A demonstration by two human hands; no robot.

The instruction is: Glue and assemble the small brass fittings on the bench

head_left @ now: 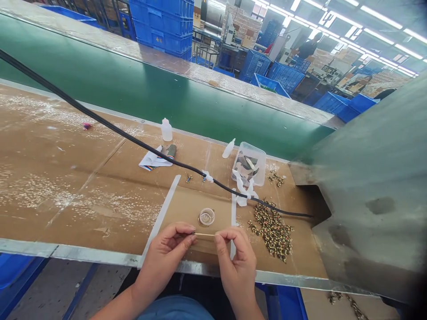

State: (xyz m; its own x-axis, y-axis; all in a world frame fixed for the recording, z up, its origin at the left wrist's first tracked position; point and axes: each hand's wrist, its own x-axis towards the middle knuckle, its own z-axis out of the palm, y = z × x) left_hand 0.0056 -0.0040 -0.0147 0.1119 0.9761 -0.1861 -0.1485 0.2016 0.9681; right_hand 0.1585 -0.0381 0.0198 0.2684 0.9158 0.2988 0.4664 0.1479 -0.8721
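Note:
Between my two hands runs a thin wooden stick (204, 234), held level above the cardboard. My right hand (237, 258) pinches its right end between thumb and forefinger. At its left end, my left hand (168, 253) closes thumb and forefinger on a small dark piece (193, 232), mostly hidden and too small to name. Just beyond the stick stands a small clear round cup (207, 217). To the right of my right hand lies a heap of small gold-coloured metal parts (272, 229) with dark and red bits.
A black cable (187, 166) crosses above the cardboard-covered bench (110, 213). Behind it are two squeeze bottles (167, 131), folded camouflage cloth (171, 151) and a clear plastic box (262, 171). A green conveyor belt (160, 89) runs past; a metal housing (376, 178) borders the right.

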